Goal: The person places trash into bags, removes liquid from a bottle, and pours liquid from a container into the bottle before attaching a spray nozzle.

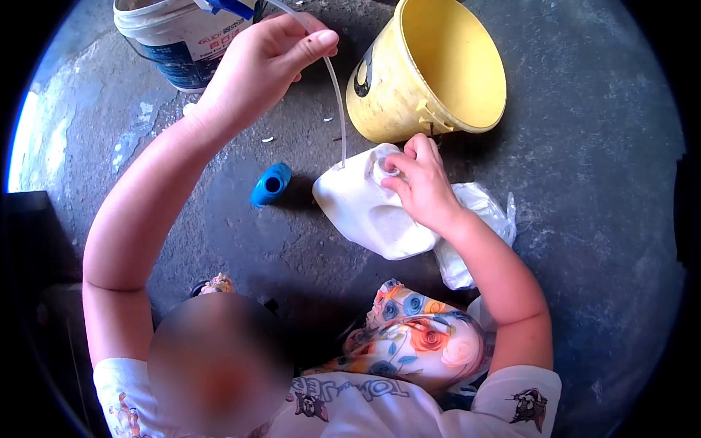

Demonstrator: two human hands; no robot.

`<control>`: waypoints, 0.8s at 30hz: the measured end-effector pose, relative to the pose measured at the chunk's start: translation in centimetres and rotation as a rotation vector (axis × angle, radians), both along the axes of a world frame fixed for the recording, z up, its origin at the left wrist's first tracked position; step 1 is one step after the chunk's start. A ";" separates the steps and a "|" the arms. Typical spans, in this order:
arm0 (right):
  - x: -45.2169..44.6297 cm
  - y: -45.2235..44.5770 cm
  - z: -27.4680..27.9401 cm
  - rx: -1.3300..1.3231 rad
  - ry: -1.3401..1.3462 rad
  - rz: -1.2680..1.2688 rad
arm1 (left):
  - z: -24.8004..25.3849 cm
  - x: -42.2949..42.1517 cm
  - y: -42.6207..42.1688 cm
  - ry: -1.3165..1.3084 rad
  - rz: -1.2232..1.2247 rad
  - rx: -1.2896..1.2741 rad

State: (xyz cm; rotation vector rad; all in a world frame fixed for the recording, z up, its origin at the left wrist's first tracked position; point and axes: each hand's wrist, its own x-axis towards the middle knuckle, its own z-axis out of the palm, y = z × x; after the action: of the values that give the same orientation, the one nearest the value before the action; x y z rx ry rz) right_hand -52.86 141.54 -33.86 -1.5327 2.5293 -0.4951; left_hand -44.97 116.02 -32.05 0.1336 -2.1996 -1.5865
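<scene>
My left hand (281, 55) is raised at the upper middle, its fingers closed round a clear thin tube (338, 91). The tube bends downward, its lower end at the top of a white plastic jug (365, 208). Beside my left hand, a blue plastic part (232, 7) is cut off by the top edge. My right hand (423, 179) grips the jug by its upper part, fingers curled; the exact hold is partly hidden. The jug leans over on the floor. A blue plastic piece (270, 185) with a round dark opening lies to its left.
Beyond the jug, a yellow bucket (387, 95) is tipped toward me. A white paint bucket (164, 44) with a printed label stands at the upper left. Crumpled clear plastic (475, 212) lies beside the jug on the dark concrete floor (584, 204).
</scene>
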 end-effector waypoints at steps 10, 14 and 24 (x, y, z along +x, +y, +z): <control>1.6 -0.4 -0.7 -0.006 0.099 -0.025 | -1.8 2.0 -1.8 -0.045 0.070 -0.128; 1.0 -0.6 0.2 0.063 0.121 0.015 | -2.4 3.4 -2.0 -0.069 0.076 -0.131; -3.6 -4.2 3.3 0.597 0.006 0.358 | -2.4 4.4 -2.9 -0.155 0.024 0.020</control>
State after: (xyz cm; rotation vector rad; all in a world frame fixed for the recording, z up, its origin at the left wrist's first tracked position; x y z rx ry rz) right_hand -56.46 137.36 -30.56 -1.6574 2.0496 0.2882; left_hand -40.61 113.13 -34.49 0.2971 -2.2891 -1.6343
